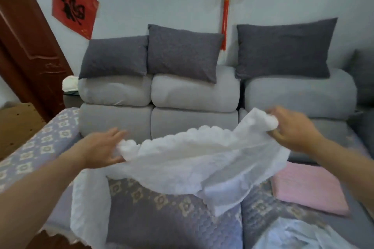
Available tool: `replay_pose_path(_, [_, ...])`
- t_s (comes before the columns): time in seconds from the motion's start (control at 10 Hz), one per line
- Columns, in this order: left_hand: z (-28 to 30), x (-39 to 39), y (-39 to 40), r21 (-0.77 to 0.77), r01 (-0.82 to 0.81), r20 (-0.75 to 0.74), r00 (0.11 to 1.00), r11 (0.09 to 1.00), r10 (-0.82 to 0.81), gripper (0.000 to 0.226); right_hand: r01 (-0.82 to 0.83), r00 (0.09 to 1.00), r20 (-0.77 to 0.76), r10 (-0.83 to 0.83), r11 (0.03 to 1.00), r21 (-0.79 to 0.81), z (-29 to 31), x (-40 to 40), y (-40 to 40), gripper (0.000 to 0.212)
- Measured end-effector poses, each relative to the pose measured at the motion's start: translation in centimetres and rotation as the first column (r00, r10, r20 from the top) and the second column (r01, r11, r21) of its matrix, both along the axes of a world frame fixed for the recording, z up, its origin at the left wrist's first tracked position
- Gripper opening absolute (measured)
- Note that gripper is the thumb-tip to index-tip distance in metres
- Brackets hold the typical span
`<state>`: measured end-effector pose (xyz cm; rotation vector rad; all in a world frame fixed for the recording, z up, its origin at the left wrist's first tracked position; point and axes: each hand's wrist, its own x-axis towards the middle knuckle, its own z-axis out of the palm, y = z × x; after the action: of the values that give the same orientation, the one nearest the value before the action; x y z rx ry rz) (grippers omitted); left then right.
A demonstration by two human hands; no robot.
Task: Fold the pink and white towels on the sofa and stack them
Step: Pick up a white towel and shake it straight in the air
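Head view: left hand [105,147] and right hand [291,127] are gripping the white towel [192,159] at frame centre, spreading it for folding; next, align its corners.

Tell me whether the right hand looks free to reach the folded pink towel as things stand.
Probably not yet: the right hand grips the white towel, which drapes over the pink towel's near corner.

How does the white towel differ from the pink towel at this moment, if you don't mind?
The white towel is unfolded and held up by both hands; the pink towel lies folded flat on the sofa. The white one looks bumpy, the pink one smooth. Both are over the seat.
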<state>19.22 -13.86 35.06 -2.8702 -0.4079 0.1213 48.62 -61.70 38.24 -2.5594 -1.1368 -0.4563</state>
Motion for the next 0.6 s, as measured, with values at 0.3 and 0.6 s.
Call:
replay_pose_path(0.3, [-2.2, 2.6, -3.6, 0.138, -0.155, -0.864, 0.465, 0.978, 0.196, 0.06, -0.305, 0.765, -0.409, -0.498, 0.279, -0.911, -7.9, -4.9, -7.8, 0.056])
replay_pose_path(0.6, [17.3, 18.8, -0.4, -0.025, -0.302, 0.306, 0.905, 0.953, 0.295, 0.018, 0.464, 0.765, 0.005, -0.644, 0.546, -0.697, 10.7, 7.7, -7.8, 0.029])
